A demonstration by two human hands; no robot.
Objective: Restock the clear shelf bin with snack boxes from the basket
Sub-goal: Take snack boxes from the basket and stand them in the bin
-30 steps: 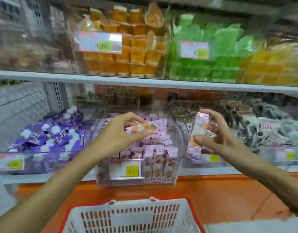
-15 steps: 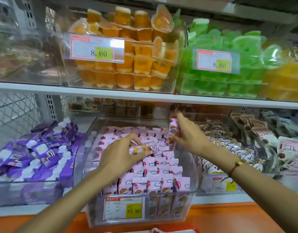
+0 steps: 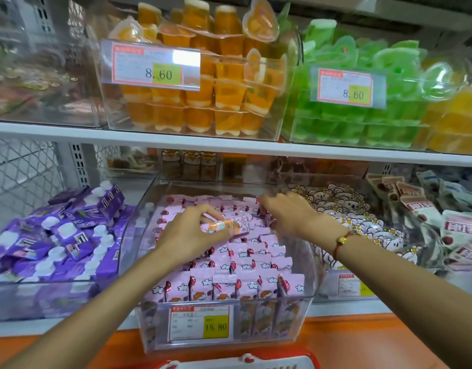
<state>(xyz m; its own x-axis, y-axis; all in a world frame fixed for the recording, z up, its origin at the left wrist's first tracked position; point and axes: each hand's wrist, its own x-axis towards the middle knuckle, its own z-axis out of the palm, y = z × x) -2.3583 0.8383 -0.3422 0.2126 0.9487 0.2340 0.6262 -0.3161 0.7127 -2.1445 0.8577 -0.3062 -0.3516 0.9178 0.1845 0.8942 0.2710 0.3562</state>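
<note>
Left hand (image 3: 188, 233) grips a snack box (image 3: 225, 225) over the clear bin's (image 3: 149, 326) middle rows while the blurred right hand (image 3: 288, 213), grip unclear, works the back edge — best slot it upright, snug against neighbours.

Snack boxes (image 3: 245, 259) in bin (image 3: 308, 286); basket (image 3: 245, 360) before bin.
</note>
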